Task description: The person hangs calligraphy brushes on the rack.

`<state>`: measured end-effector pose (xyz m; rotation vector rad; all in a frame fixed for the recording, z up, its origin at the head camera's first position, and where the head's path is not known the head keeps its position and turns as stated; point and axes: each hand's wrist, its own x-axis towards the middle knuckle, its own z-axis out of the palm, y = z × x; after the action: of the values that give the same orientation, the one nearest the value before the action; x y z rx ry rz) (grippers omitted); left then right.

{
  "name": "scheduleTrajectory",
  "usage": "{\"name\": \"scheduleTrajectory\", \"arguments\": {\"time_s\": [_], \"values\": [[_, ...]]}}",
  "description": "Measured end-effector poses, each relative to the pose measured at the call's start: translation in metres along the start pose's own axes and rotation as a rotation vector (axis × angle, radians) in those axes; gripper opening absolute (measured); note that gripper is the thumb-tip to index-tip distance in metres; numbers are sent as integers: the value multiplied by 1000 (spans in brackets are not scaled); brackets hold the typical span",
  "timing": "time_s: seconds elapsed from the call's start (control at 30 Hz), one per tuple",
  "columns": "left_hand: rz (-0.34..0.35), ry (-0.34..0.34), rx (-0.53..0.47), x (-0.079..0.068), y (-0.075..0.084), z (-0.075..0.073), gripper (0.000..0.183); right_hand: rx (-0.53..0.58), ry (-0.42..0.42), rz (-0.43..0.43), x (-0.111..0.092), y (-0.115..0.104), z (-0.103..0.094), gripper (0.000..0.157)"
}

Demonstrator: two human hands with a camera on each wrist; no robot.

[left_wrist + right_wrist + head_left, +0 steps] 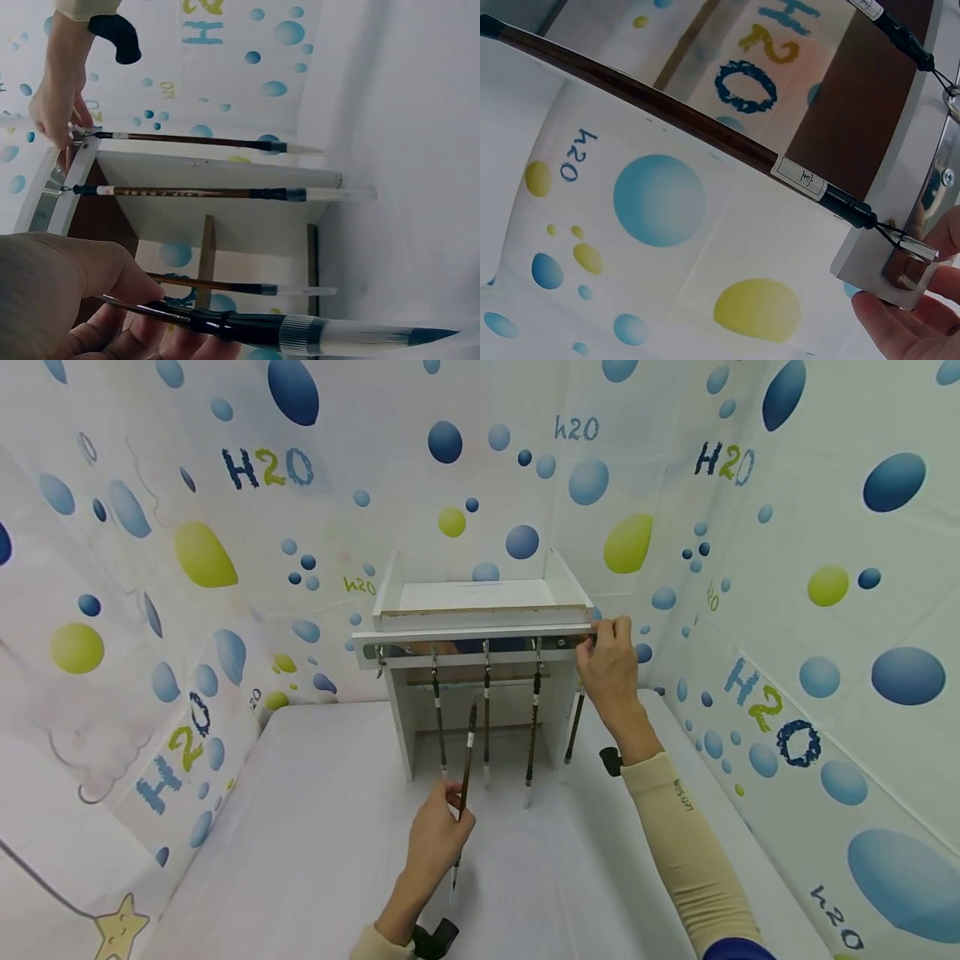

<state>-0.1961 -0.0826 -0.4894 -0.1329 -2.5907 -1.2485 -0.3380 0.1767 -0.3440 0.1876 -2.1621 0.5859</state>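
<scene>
My left hand [438, 827] pinches a calligraphy brush [470, 752] by its dark handle, in front of a white rack [401, 718]. In the left wrist view that brush's pale, dark-tipped bristles [375, 336] point right, away from the fingers. My right hand [609, 672] grips the right end of the rack's hook rail [472, 646]. Beside its fingers another brush [667, 105] hangs by a cord loop from the end hook [916, 247]. Three more brushes, one of them with a pale tip [528, 795], hang along the rail. The leftmost hook [380, 658] carries no brush.
The rack stands on a white-covered table [315, 827], with a shallow open tray [472, 596] on top. Patterned sheets [480, 468] with blue and green dots hang behind and at both sides. Dark cameras, such as the left one [435, 937], sit on the wrists.
</scene>
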Motion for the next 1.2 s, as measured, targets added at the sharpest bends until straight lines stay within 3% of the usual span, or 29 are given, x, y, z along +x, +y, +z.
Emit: {"name": "scheduleTrajectory", "arguments": {"time_s": [0.57,1.0,1.2], "values": [[-17,106,-10,12,-3,-36,37,9,20,-10,1,-2,2,24],[-148,122,-29,18,-13,-55,40,12,25,-14,-2,1,1,23],[-164,152,-35,19,-18,-61,40,18,36,-14,-2,0,2,24]]}}
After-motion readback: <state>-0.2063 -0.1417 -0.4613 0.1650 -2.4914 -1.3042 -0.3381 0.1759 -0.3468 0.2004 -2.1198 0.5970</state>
